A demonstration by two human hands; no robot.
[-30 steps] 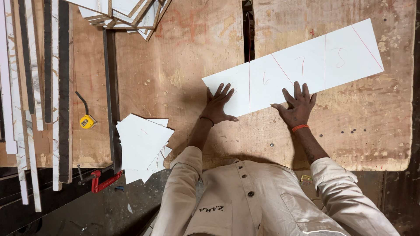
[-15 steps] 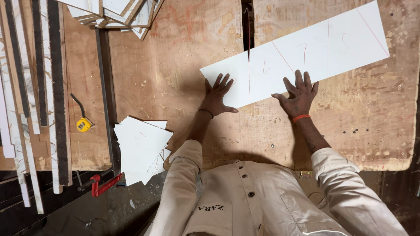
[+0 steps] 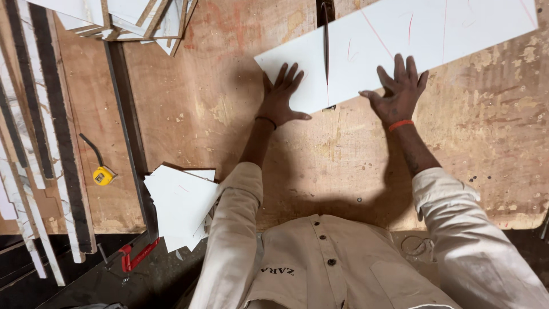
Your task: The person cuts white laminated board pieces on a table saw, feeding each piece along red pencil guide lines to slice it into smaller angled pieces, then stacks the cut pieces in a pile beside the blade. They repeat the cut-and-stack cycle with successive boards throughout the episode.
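A long white board marked with thin red lines lies slanted across the brown plywood saw table. A saw blade standing in the table's slot cuts into the board between my hands. My left hand lies flat, fingers spread, on the board's left end. Just right of the blade, my right hand, with an orange band at the wrist, presses flat on the board's near edge.
A stack of white cut pieces rests at the table's near left edge. More offcuts pile at the far left. A yellow tape measure, a metal guide rail, long strips and a red clamp lie at left.
Both hands have pushed the white board away from me along the table. The blade now stands deeper in the board.
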